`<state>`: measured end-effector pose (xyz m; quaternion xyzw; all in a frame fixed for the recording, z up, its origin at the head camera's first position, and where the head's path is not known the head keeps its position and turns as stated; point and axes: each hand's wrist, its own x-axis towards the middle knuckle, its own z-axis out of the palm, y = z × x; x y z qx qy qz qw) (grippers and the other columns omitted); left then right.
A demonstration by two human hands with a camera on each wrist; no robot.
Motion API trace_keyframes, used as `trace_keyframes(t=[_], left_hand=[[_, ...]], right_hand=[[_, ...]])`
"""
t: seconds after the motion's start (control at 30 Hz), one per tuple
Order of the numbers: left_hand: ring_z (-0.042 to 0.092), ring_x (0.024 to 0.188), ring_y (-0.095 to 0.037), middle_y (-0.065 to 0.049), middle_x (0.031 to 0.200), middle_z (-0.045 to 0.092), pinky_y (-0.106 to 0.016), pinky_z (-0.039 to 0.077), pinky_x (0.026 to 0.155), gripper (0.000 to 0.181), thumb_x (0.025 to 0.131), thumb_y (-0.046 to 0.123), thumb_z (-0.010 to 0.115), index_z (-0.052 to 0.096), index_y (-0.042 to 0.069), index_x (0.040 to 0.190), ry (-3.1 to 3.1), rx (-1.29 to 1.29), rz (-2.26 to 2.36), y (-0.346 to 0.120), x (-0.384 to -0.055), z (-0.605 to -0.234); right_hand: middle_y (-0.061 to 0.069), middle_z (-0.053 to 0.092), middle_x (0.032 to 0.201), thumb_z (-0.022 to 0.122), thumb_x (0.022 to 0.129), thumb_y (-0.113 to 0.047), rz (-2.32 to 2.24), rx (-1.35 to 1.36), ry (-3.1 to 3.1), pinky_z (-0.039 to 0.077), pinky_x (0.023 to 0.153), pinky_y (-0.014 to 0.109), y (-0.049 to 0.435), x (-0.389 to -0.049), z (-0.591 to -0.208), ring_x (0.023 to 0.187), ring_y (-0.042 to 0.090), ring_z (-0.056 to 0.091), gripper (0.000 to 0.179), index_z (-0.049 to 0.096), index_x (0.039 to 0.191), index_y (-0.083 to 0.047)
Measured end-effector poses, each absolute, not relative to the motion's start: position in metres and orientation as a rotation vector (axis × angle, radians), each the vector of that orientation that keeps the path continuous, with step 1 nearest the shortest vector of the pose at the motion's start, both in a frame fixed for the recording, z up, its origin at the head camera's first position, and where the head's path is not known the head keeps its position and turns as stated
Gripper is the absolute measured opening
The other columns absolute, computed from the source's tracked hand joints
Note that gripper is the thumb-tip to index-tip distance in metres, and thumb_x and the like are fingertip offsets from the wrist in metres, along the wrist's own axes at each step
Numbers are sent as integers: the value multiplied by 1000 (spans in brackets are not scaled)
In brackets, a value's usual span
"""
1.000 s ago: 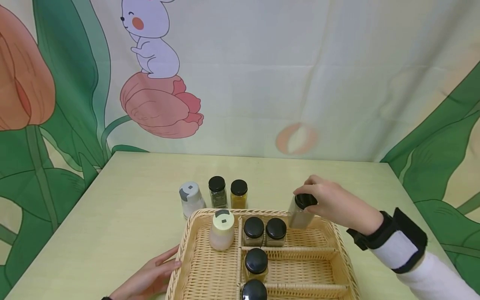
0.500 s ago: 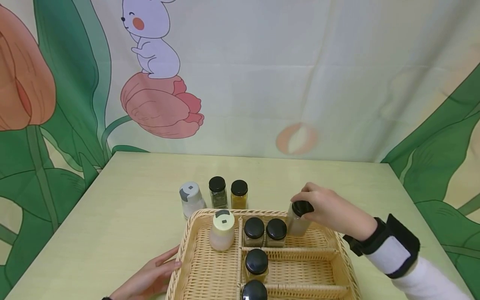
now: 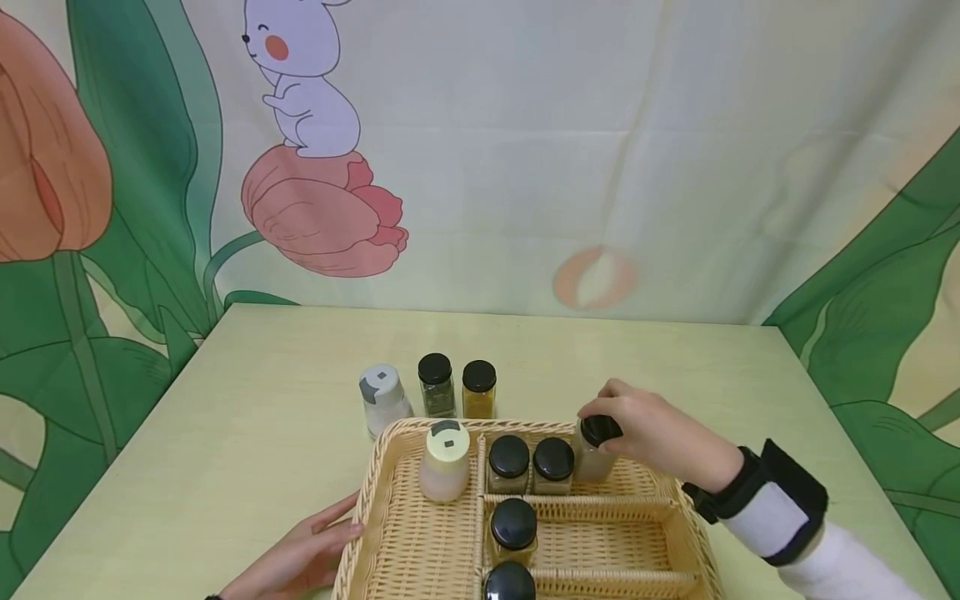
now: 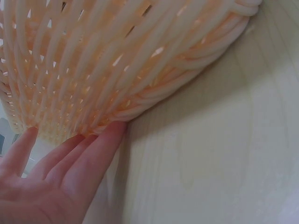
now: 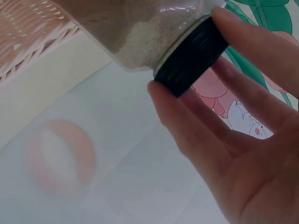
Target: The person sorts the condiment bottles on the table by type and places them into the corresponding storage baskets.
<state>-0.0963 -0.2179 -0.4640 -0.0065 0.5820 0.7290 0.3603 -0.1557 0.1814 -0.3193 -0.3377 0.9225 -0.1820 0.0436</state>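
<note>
My right hand [image 3: 645, 425] pinches the black lid of a clear spice jar [image 3: 595, 463], with thumb and fingertips on opposite sides of it. Pale brownish powder fills part of this jar [image 5: 149, 39] in the right wrist view. The jar is down in the back right compartment of the wicker basket [image 3: 408, 550], right of two black-lidded jars [image 3: 553, 462]. At the basket's left side is my left hand [image 3: 300, 550]. In the left wrist view its fairly straight fingers [image 4: 96, 158] touch the woven wall near the table.
Behind the basket stand a grey-capped shaker [image 3: 384, 400], a jar of green herbs [image 3: 437, 387] and a jar of yellow spice [image 3: 478, 392]. A yellow-capped shaker [image 3: 445, 458] is in the left compartment. More black-lidded jars [image 3: 513, 527] line the divider's right side.
My right hand has moved down and slightly left, lowering the spice jar into the basket beside the two black-lidded jars. The left hand has stayed at the basket's side.
</note>
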Motion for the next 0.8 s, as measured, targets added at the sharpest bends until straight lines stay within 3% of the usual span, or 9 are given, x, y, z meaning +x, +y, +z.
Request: trace_keyframes(t=[0.8], left_hand=[[51,113,-26,-24,138,37,-51,43,91,74,98,28,40,-10,0,144,1495,-3,1869,-220,-97,-464]], right_hand=[[8,52,91,74,70,1,-517,-1013,2817,49,62,22,182,-156,-340,78,19,56,38,63,107,1]])
